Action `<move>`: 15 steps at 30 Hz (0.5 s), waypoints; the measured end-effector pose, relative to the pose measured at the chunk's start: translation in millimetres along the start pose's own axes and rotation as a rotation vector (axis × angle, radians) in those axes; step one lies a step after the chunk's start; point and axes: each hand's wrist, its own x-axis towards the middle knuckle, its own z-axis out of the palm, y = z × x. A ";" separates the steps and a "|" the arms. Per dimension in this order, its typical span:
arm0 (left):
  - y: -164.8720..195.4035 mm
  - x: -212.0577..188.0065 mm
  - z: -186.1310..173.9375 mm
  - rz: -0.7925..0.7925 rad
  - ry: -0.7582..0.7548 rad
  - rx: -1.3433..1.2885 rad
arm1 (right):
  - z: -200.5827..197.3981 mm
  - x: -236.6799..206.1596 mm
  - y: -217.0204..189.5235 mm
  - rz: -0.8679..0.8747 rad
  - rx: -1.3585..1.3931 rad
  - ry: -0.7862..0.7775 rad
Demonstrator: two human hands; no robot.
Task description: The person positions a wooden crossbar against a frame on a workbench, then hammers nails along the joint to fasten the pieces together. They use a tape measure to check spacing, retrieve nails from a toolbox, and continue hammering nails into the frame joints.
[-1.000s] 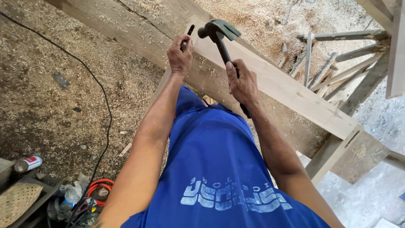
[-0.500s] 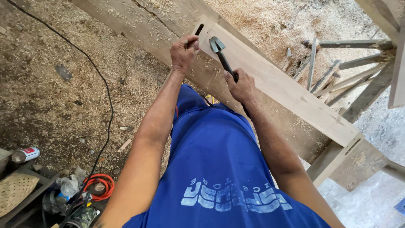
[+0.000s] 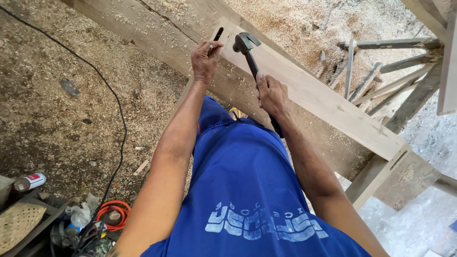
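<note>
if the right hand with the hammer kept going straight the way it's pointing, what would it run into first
Probably the pale wooden plank. The right hand grips the hammer, whose head hangs just above the plank beside the small tool pinched in the left hand. Depth is unclear, so it could meet that tool first.

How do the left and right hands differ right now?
The left hand pinches a small chisel-like tool upright on the plank; the right hand grips a hammer mid-handle. The left sits further up the plank, the right nearer the body. Both are bare and shut.
</note>
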 end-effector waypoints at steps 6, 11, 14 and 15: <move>-2.6 -0.5 2.6 0.031 0.014 0.044 | -6.6 -17.5 -15.7 -0.160 -0.009 0.088; -3.9 -2.6 3.2 0.025 0.022 0.061 | -8.9 -30.2 -25.9 -0.331 -0.009 0.132; -3.4 -2.8 3.9 0.040 0.026 0.045 | -7.9 -31.1 -29.6 -0.356 -0.007 0.145; -3.2 -2.9 4.1 0.049 0.030 0.049 | -7.3 -30.8 -29.6 -0.362 -0.008 0.149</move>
